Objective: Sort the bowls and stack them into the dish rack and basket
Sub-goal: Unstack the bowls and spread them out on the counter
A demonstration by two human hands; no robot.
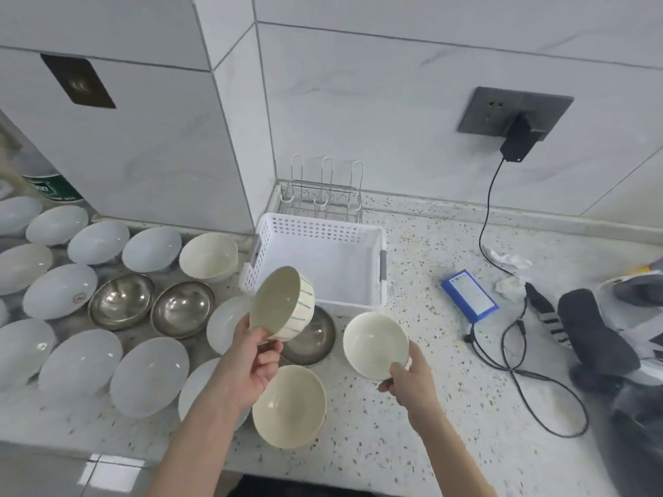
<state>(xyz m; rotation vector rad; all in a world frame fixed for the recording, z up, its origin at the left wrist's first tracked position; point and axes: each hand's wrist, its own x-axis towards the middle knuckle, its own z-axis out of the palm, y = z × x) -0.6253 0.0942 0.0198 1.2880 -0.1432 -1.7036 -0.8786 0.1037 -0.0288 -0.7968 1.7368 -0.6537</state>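
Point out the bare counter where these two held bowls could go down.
Bare counter lies between the white basket and the blue box, running toward the front edge. Left of the basket, bowls crowd the surface.

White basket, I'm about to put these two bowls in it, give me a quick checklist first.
1. White basket holds nothing: ok.
2. Left hand grips the striped bowl by its rim: ok.
3. Right hand grips the cream bowl: ok.
4. Both bowls lifted off the counter: ok.
5. Dish rack behind the basket holds nothing: ok.
6. Bowls dry: cannot tell.
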